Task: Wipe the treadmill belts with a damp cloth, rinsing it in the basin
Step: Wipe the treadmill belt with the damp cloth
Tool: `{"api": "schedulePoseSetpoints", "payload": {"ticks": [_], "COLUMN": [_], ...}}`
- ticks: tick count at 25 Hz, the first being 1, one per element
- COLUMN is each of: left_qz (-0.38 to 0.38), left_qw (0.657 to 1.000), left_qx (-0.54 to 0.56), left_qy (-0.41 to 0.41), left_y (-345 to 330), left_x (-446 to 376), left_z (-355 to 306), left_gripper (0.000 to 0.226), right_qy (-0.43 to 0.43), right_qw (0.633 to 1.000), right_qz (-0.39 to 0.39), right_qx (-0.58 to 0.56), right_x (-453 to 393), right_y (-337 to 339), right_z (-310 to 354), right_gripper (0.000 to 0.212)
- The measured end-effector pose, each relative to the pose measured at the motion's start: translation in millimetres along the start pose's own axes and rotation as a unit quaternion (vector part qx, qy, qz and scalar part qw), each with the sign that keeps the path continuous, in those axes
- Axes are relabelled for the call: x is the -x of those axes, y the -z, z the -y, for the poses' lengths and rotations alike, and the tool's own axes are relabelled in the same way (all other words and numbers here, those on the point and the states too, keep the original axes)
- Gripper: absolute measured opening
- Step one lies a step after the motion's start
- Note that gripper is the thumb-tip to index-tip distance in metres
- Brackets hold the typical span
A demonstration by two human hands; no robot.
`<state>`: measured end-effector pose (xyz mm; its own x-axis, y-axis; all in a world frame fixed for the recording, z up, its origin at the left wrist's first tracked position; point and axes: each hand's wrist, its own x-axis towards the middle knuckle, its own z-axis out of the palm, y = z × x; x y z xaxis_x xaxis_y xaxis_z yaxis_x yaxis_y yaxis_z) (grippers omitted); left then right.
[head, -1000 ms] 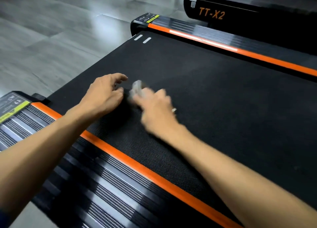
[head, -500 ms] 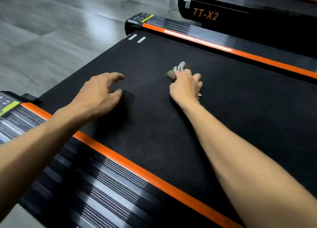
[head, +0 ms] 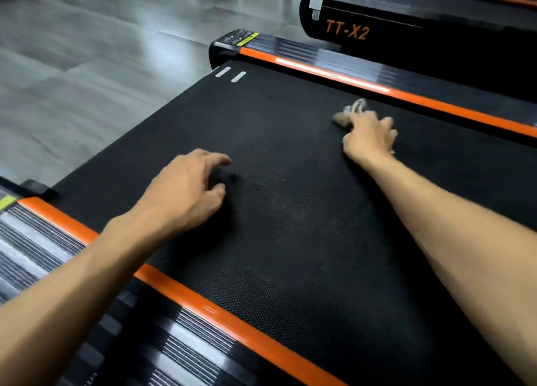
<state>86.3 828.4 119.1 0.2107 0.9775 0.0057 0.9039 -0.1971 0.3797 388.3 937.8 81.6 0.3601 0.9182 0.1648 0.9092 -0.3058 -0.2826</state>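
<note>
A black textured treadmill belt (head: pixel 290 211) fills the middle of the view, between two orange-edged side rails. My right hand (head: pixel 369 137) grips a small pale cloth (head: pixel 347 114) and presses it onto the belt close to the far orange rail (head: pixel 406 95). Most of the cloth is hidden under the fingers. My left hand (head: pixel 189 191) rests on the belt near the near rail (head: pixel 203 298), fingertips down and fingers bent, with nothing in it. No basin is in view.
A second treadmill marked TT-X2 (head: pixel 377 31) stands beyond the far rail. Grey glossy floor (head: pixel 87 66) lies to the left, past the belt's end. The ribbed near side rail (head: pixel 87 313) runs along the bottom left.
My right hand has swept the cloth across the belt, away from my left hand toward the far orange rail. My left hand has stayed in place.
</note>
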Motion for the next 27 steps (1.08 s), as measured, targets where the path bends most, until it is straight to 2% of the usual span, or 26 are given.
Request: {"api": "schedulePoseSetpoints", "payload": {"ticks": [1, 2, 3, 5, 7, 8, 9, 10, 11, 13, 14, 15, 16, 18, 20, 22, 24, 25, 26, 27], "left_qz": [0.018, 0.034, 0.044, 0.057, 0.078, 0.096, 0.112, 0.123, 0.131, 0.134, 0.131, 0.13, 0.131, 0.134, 0.129, 0.131, 0.135, 0.14, 0.148, 0.156], "left_qw": [1.0, 0.999, 0.999, 0.996, 0.992, 0.991, 0.99, 0.99, 0.99, 0.989, 0.989, 0.988, 0.987, 0.986, 0.987, 0.987, 0.984, 0.982, 0.98, 0.979], "left_qx": [0.0, -0.006, -0.02, -0.065, -0.093, -0.091, -0.082, -0.07, -0.059, -0.059, -0.07, -0.083, -0.091, -0.095, -0.094, -0.095, -0.111, -0.12, -0.126, -0.128], "left_qy": [0.005, 0.004, -0.004, -0.02, -0.025, -0.025, -0.021, -0.015, -0.01, -0.008, -0.011, -0.016, -0.02, -0.022, -0.022, -0.023, -0.029, -0.033, -0.037, -0.041], "left_y": [-5.4, -10.8, -15.3, -23.0, -29.2, -31.4, -32.8, -33.4, -33.5, -35.0, -36.2, -37.3, -38.2, -39.1, -38.9, -39.6, -40.1, -39.0, -37.5, -36.2], "left_x": [-0.4, -2.9, -7.1, -18.9, -28.5, -31.3, -32.3, -32.2, -31.6, -31.8, -32.3, -32.7, -33.1, -32.5, -32.2, -32.7, -30.8, -29.5, -28.3, -27.5], "left_z": [0.4, -0.5, -2.8, -10.7, -16.6, -18.9, -20.0, -19.0, -18.4, -17.7, -17.1, -16.9, -17.2, -18.1, -16.2, -15.1, -16.7, -17.6, -17.8, -17.4], "left_gripper": [0.048, 0.049, 0.049, 0.051, 0.057, 0.059, 0.061, 0.063, 0.063, 0.064, 0.064, 0.064, 0.064, 0.065, 0.065, 0.066, 0.065, 0.064, 0.063, 0.063], "right_qy": [-0.073, -0.084, -0.046, 0.125, 0.336, 0.402, 0.429, 0.416, 0.358, 0.138, 0.006, -0.084, -0.121, -0.125, -0.063, 0.126, 0.336, 0.399, 0.436, 0.431], "right_qw": [0.997, 0.996, 0.999, 0.992, 0.939, 0.911, 0.898, 0.907, 0.933, 0.99, 1.0, 0.996, 0.992, 0.992, 0.996, 0.991, 0.94, 0.912, 0.892, 0.895], "right_qz": [-0.002, -0.011, -0.017, 0.019, 0.073, 0.086, 0.082, 0.058, 0.035, 0.001, -0.002, -0.004, -0.003, -0.001, -0.004, 0.015, 0.059, 0.092, 0.11, 0.107], "right_qx": [-0.002, 0.01, 0.011, -0.022, -0.031, -0.037, -0.045, -0.03, 0.003, 0.019, -0.006, -0.03, -0.026, -0.035, -0.067, -0.041, -0.022, -0.033, -0.046, -0.047], "right_x": [-6.9, -8.3, -5.1, 10.6, 33.9, 38.3, 28.9, 13.2, -8.4, -54.7, -68.8, -76.7, -78.1, -71.7, -52.8, -21.9, 10.7, 17.4, 13.5, 1.2], "right_y": [-3.2, -10.5, -20.0, -32.1, -40.5, -41.0, -35.5, -29.0, -26.7, -17.1, -7.9, -2.6, -1.7, -4.3, -8.3, -21.9, -35.7, -36.9, -32.9, -25.7], "right_z": [3.1, 16.5, 34.2, 73.4, 96.6, 97.0, 88.2, 74.2, 51.2, -9.3, -33.6, -46.3, -45.5, -21.2, 17.7, 54.6, 76.9, 77.5, 72.0, 62.1], "right_gripper": [0.045, 0.048, 0.054, 0.059, 0.06, 0.061, 0.062, 0.062, 0.062, 0.058, 0.053, 0.047, 0.04, 0.036, 0.046, 0.055, 0.063, 0.064, 0.064, 0.063]}}
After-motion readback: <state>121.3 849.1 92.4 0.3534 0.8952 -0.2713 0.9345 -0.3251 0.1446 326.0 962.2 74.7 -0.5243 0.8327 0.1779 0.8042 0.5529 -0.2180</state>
